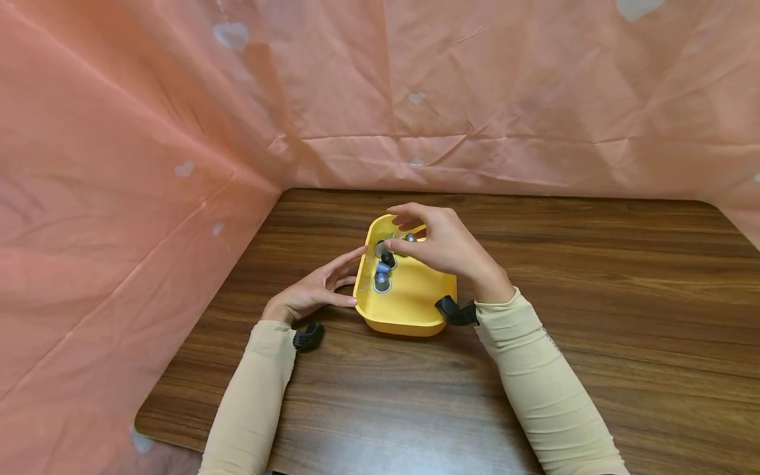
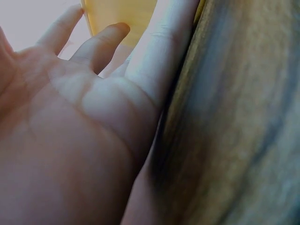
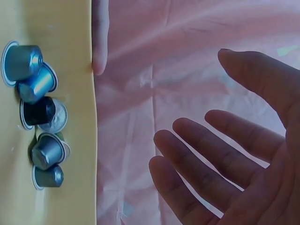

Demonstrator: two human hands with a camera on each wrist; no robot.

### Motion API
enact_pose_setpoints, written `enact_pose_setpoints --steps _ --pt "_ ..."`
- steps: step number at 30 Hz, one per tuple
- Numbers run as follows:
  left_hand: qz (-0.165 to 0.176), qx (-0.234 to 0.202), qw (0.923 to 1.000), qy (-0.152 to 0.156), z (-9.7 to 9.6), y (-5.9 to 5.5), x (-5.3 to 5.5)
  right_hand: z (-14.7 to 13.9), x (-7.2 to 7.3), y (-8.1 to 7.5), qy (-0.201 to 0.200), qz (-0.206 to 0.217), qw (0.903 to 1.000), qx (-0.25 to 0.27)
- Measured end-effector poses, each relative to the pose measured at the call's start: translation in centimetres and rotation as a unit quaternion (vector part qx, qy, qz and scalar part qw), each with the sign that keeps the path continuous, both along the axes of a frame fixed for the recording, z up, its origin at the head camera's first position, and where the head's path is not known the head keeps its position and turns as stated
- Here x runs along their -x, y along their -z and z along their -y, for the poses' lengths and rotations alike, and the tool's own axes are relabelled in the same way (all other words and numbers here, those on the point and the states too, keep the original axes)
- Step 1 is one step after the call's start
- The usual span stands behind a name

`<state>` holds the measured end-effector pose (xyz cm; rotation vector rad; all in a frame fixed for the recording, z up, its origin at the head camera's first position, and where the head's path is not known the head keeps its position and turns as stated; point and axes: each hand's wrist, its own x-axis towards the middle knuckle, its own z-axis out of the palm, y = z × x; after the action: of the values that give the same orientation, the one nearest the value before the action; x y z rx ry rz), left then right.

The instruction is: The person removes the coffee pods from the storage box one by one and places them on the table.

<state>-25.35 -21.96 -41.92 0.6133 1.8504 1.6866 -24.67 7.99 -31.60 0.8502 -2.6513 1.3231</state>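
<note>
A yellow plastic bin [image 1: 418, 293] with a low front stands on the table. Several coffee capsules lie inside it in a loose row, among them a blue capsule [image 3: 36, 85], a black capsule [image 3: 37, 111] and a grey-green capsule [image 3: 21, 62]. My left hand [image 1: 315, 289] rests against the bin's left side, thumb and fingertips spread along the wall. Above the bin hovers my right hand [image 1: 442, 243], its fingers apart from the thumb. In the right wrist view nothing lies between those fingers, and the capsules are off to the side.
The bin sits on a dark wood-grain table [image 1: 594, 297]. Pink cloth [image 1: 505, 86] with pale hearts hangs behind the table and along its left. A black wrist mount [image 1: 309, 336] is on the left wrist, another black mount [image 1: 457, 311] on the right.
</note>
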Motion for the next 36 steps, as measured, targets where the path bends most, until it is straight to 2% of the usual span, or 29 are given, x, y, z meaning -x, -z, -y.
enact_pose_setpoints --steps 12,25,36 --pt "-0.006 -0.006 1.0 0.003 -0.3 -0.3 0.2 0.3 0.8 -0.1 0.013 0.004 0.9999 -0.01" --pt "-0.002 -0.007 1.0 0.001 -0.3 0.0 -0.5 1.0 1.5 0.6 0.042 0.011 0.999 -0.006" --pt "0.003 -0.005 1.0 0.007 -0.3 -0.1 -0.9 2.0 2.6 0.7 0.065 0.001 0.9966 -0.05"
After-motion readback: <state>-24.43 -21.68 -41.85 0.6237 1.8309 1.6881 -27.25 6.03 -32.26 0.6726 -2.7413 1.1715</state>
